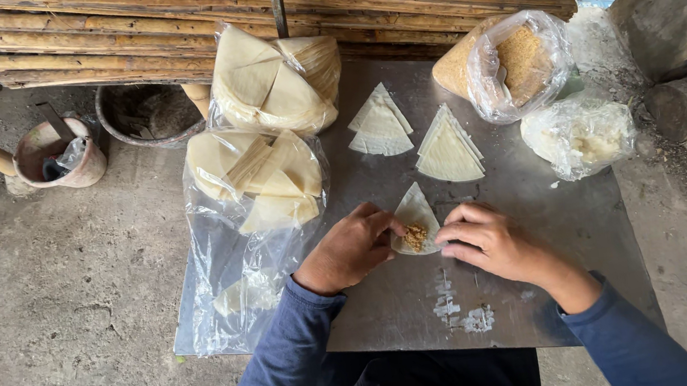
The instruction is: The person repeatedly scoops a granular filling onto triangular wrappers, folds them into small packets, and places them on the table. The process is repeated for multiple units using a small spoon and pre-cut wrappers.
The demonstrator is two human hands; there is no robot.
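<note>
A pale triangular pastry wrapper (415,209) lies on the grey metal tabletop (538,231) with a small heap of brown crumbly filling (415,236) on its near end. My left hand (350,248) pinches the wrapper's left edge beside the filling. My right hand (487,241) rests its fingertips on the wrapper's right edge. Both arms wear blue sleeves.
Two stacks of triangular wrappers (380,122) (447,152) lie farther back. Clear bags of wrappers (259,172) (278,75) sit at left, a bag of brown filling (510,62) and a bag of white filling (583,135) at right. Bamboo poles (169,23), buckets (54,153) and concrete floor surround the table.
</note>
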